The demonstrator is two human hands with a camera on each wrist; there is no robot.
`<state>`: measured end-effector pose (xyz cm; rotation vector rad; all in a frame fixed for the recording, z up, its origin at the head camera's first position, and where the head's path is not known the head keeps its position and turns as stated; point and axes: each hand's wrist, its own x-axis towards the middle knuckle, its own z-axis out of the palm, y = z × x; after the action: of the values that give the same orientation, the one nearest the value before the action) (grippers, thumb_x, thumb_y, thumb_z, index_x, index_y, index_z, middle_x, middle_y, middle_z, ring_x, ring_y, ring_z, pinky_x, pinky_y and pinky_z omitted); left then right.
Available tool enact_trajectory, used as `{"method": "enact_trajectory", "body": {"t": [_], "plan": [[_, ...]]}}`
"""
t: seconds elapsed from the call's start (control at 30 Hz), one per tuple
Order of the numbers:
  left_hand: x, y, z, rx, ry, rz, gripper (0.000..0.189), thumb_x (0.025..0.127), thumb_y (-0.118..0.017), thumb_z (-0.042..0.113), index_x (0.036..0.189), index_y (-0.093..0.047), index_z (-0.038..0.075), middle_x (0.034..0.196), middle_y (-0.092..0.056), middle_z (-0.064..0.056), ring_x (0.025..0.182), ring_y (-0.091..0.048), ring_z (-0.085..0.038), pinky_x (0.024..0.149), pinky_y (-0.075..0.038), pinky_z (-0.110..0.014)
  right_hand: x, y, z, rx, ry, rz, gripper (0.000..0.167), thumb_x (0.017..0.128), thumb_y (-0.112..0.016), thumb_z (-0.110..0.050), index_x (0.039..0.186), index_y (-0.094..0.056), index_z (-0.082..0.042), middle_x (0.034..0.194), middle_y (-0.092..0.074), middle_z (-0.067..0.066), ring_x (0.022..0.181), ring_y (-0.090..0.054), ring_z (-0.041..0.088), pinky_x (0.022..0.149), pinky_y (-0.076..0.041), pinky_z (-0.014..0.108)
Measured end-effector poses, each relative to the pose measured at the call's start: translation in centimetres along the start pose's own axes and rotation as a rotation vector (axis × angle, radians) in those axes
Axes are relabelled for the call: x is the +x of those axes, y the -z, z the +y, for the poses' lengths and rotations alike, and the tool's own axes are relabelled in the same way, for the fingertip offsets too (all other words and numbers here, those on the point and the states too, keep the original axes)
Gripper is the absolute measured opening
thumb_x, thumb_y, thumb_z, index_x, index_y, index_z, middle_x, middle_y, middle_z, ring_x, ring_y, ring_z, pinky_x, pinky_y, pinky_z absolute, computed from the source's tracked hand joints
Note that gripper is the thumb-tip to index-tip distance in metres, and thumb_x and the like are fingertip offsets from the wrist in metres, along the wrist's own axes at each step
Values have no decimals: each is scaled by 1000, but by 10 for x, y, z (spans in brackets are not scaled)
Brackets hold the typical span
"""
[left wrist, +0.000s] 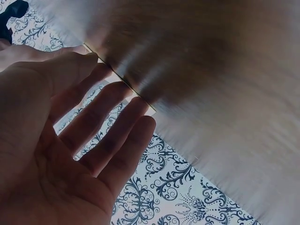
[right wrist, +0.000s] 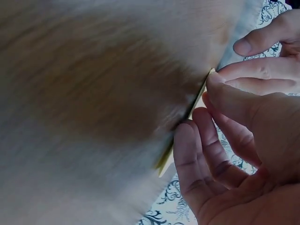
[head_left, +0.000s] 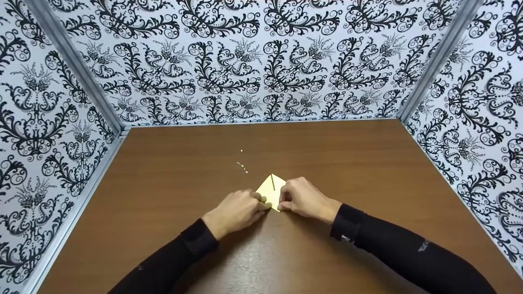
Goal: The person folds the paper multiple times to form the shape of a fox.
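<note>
A small folded piece of yellow paper [head_left: 268,191] lies on the table with one corner pointing away from me. A dark line runs down from that far corner. My left hand [head_left: 237,210] rests its fingertips on the paper's left side; the left wrist view shows these fingers [left wrist: 98,112] long and slightly spread along the edge. With thumb and curled forefinger, my right hand [head_left: 302,198] pinches the paper near its closest corner. In the right wrist view the right thumb [right wrist: 234,96] presses at the tip of the thin folded edge [right wrist: 166,164]. Part of the paper is hidden under both hands.
Several tiny white scraps [head_left: 243,166] lie on the brown wooden table [head_left: 184,159] beyond the paper. Walls with a black and white scroll pattern [head_left: 229,61] and grey metal posts [head_left: 77,65] enclose the table at the back and sides.
</note>
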<state>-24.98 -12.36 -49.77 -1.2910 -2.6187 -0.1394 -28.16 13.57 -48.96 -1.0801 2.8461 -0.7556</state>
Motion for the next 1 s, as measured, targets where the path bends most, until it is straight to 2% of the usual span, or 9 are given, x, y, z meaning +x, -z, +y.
{"method": "enact_trajectory", "body": {"t": [0.17,0.5,0.77,1.0], "plan": [[-1,0,-1,21,-20,4,7,107,-87,19,113,-90,20,97,-81,-2,90,-79,-24,79,-71,-43,4,0,4,12,-55,2,24,89,-105,-22,79,-84,-16,76,-76,-6,71,-58,2,66,-50,23],[1,-2,-2,17,-30,21,19,107,-83,14,122,-92,21,105,-84,2,84,-79,-24,70,-69,-42,14,10,12,-4,-127,-16,25,84,-107,-23,76,-86,-14,77,-80,-3,71,-60,5,67,-53,25],[1,-2,-4,4,-32,11,25,104,-84,9,125,-92,21,111,-87,0,93,-84,-22,75,-71,-43,24,18,38,-1,-249,21,22,91,-103,-21,78,-88,-12,78,-81,-1,69,-60,10,69,-51,27],[0,-2,-7,-16,-42,5,31,103,-85,7,129,-91,20,124,-89,-4,105,-86,-23,84,-73,-42,29,24,49,-20,-320,59,20,93,-101,-19,79,-90,-12,81,-84,1,74,-66,15,75,-57,34]]}}
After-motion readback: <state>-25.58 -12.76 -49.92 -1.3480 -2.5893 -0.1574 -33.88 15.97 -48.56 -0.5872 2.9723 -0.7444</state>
